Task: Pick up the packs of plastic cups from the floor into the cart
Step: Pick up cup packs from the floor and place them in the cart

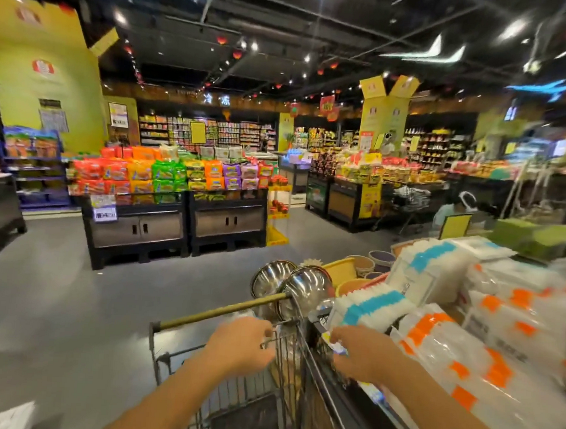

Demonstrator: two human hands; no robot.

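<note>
Head view: cart [282, 365] near centre, wire basket, brass handle [220, 312] on far side. Left hand [240, 346] has fingers curled over cart's top wire, gripping it. Right hand [363, 353] pinches near corner of blue pack [373, 306]; blurred, finger detail unclear. Blue pack lies on dark rim [320, 350] just right of cart. Orange packs [448, 351] heaped further right, touching it. Steel bowls [291, 285] just past handle. Cart contents unreadable.
</note>
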